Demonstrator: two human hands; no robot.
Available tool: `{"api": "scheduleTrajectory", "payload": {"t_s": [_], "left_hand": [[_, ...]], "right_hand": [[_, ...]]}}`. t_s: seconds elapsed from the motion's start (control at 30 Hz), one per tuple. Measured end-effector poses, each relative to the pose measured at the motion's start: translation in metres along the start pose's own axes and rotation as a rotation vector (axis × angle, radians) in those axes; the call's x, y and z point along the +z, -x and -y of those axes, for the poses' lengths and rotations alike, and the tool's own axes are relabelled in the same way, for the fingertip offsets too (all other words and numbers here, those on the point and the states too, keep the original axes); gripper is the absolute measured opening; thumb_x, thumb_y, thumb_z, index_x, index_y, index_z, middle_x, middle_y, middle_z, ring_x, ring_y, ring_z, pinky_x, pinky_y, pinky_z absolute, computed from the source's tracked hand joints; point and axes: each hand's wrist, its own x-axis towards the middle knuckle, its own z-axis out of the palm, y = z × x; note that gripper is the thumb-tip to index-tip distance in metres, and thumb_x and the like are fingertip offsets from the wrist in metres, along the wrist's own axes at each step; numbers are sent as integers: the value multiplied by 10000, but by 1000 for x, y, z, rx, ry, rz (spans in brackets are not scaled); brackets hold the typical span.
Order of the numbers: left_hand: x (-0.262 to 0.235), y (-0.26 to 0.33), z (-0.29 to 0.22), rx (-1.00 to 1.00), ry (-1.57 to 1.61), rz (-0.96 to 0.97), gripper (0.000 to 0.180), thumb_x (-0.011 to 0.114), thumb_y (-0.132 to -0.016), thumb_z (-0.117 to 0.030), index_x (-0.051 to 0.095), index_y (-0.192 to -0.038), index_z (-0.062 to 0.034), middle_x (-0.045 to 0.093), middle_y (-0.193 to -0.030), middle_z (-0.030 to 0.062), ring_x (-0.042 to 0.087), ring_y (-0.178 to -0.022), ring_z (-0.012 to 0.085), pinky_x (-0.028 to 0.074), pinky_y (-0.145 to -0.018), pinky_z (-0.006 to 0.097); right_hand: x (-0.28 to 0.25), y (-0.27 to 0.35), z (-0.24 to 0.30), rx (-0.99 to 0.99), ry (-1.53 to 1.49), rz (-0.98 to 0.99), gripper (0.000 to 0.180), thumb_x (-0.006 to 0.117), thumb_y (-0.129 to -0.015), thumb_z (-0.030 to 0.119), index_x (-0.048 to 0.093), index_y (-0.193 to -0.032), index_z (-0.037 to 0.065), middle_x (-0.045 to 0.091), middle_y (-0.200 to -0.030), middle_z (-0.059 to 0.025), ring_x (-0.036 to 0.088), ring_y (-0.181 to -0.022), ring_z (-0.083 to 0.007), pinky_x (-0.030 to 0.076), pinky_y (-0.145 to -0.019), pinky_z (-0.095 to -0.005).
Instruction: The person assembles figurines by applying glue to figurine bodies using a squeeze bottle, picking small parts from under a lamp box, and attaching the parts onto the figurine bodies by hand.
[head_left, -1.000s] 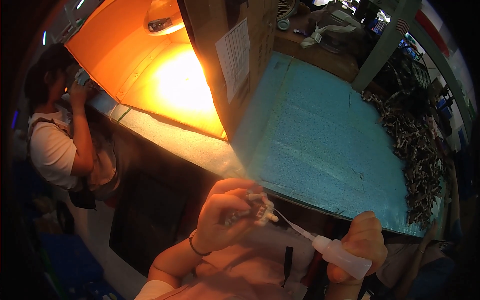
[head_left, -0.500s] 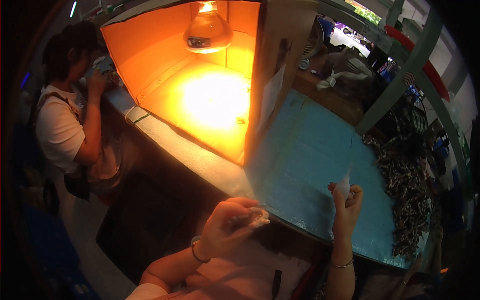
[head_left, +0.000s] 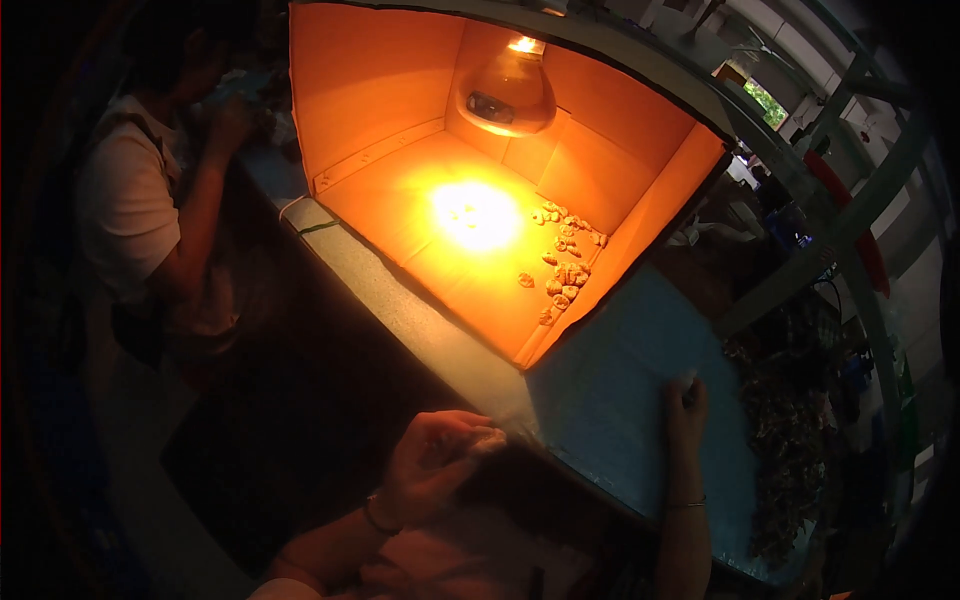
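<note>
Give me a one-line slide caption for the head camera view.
Left hand pinching a small pale piece, right hand on the blue table mat, beside a lamp-lit cardboard box.

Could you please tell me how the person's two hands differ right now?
The left hand is curled around a small pale piece near the table edge; the right hand is stretched forward on the blue mat, holding something small and unclear. Both wear wristbands.

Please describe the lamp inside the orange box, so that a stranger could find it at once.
Find the big open cardboard box glowing orange on the long bench. The lamp hangs under its top, above the small pieces on the floor. It alone is rounded, glassy and lit.
</note>
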Motion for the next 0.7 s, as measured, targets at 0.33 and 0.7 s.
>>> {"api": "scheduleTrajectory", "payload": {"t_s": [0.33,0.7], "left_hand": [[-32,9,-4,21,73,-85,326,514,-823,65,378,-1109,-12,435,-1186,198,512,-1082,257,422,-933,370],[-29,34,-44,64,-33,-324,336,592,-833,-242,405,-1049,-64,483,-1097,160,574,-887,227,487,-712,339]], "right_hand": [[-8,99,213,-480,451,375,141,612,-776,126,546,-844,22,596,-822,-106,589,-735,-268,455,-621,-355],[224,6,247,-492,1036,-49,176,491,-771,110,600,-886,34,582,-897,-99,564,-806,-226,451,-633,-328]]}}
